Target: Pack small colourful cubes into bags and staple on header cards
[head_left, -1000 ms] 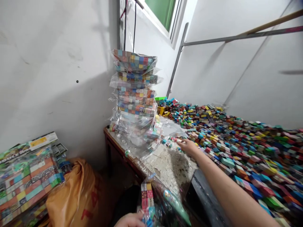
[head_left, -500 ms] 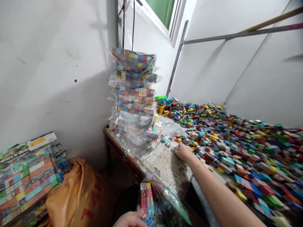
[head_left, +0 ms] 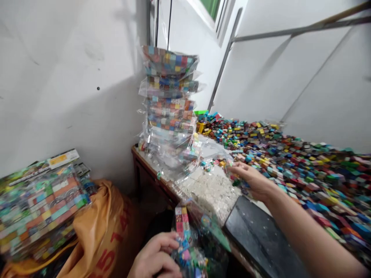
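My left hand (head_left: pixel 158 256), fingers curled, grips the near side of a clear plastic bag (head_left: pixel 185 247) low in the view. Pink, white and blue printed blocks and small coloured pieces show through the film, with a green piece at its right. Over the table (head_left: pixel 207 189), my right hand (head_left: pixel 249 177) has its fingers bent together near small loose pieces (head_left: pixel 222 163). What those fingers hold, if anything, is too small and blurred to name. Past that hand spreads a large heap of coloured blocks (head_left: pixel 295 166).
A tall stack of bagged block sets (head_left: pixel 171 112) stands at the table's back left corner. A dark flat panel (head_left: pixel 261 235) lies near the front edge. At the left, more bagged sets (head_left: pixel 43 212) rest by an orange sack (head_left: pixel 101 231). A metal frame (head_left: pixel 223 61) stands behind.
My right hand has lifted slightly from the tabletop and moved right, toward the heap. My left hand has come up further over the bag. The view has shifted a little, uncovering more dark panel.
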A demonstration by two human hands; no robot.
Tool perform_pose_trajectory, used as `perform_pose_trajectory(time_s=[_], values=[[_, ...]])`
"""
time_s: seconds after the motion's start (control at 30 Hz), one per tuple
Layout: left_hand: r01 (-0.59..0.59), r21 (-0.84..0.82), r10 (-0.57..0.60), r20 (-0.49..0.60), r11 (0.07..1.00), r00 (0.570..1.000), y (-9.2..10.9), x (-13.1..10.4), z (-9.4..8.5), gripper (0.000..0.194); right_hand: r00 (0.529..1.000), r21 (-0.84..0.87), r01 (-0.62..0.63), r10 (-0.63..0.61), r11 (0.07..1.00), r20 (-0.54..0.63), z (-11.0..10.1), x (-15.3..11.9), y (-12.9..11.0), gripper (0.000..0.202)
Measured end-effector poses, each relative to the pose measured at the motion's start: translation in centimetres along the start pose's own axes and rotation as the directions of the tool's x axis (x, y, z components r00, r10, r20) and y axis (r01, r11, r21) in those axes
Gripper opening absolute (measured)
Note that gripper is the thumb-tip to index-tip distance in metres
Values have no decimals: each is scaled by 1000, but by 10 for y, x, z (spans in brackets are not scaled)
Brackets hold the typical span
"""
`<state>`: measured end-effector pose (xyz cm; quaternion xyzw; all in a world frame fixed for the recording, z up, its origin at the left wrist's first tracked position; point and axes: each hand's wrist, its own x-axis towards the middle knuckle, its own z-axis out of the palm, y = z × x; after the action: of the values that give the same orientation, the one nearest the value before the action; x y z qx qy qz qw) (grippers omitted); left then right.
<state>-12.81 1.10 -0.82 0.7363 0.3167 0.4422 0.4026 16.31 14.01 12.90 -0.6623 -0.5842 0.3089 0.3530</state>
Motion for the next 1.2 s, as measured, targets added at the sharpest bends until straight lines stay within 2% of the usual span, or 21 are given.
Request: perform_pose_trajectory(time_s=[0.1, 0.13, 0.2, 0.23, 0.27, 0.33, 0.4, 0.47, 0.53, 0.6, 0.77, 0.9, 1.0, 1.07, 1.13, 1.2], values=[[-23, 115, 32, -71, 993, 997, 20, 3, 3, 7, 982, 123, 46, -68, 991, 179, 25, -51, -43, 24], [-8, 136, 21, -96, 991, 995, 23, 3, 4, 6, 949, 196, 28, -88, 980, 304, 36, -68, -53, 22], [10, 181, 16, -147, 983, 989, 27, 1, 6, 4, 847, 246, -90, -56, 965, 529, 58, -97, -65, 20], [23, 205, 13, -170, 978, 985, 28, -1, 7, 3, 805, 230, -120, -41, 966, 592, 67, -109, -66, 19], [39, 226, 5, -190, 973, 982, 29, -4, 6, 3, 786, 204, -128, -26, 971, 617, 74, -117, -63, 18], [74, 239, -20, -220, 968, 975, 32, -8, 4, 5, 780, 129, -129, 20, 983, 626, 83, -127, -53, 17], [108, 204, -61, -225, 973, 972, 35, -11, 2, 7, 796, 9, -99, 74, 995, 600, 85, -130, -39, 16], [113, 148, -79, -221, 983, 972, 37, -12, 2, 8, 826, -155, 16, 74, 988, 558, 85, -129, -28, 15], [103, 101, -80, -211, 990, 974, 38, -11, 5, 8, 851, -304, 177, 9, 936, 526, 87, -127, -22, 12], [86, 71, -71, -193, 994, 979, 39, -9, 8, 8, 859, -387, 276, -46, 880, 510, 93, -122, -19, 11], [82, 35, -76, -132, 996, 988, 43, -4, 16, 9, 882, -439, 344, -125, 830, 454, 115, -98, -16, 14], [92, 70, -78, -184, 993, 980, 41, -6, 19, 10, 889, -452, 387, -194, 804, 416, 129, -92, -11, 16], [125, 109, -93, -259, 986, 962, 35, -10, 20, 7, 890, -445, 414, -250, 795, 381, 134, -105, -7, 30], [159, 51, -140, -268, 986, 953, 31, -13, 19, 7, 891, -436, 421, -273, 796, 361, 133, -120, -6, 48], [200, -54, -207, -234, 978, 950, 30, -15, 18, 8, 900, -438, 370, -199, 819, 388, 126, -135, -5, 63], [240, -128, -261, -183, 962, 948, 30, -16, 17, 8, 896, -439, 307, -101, 844, 433, 116, -149, -2, 68]])
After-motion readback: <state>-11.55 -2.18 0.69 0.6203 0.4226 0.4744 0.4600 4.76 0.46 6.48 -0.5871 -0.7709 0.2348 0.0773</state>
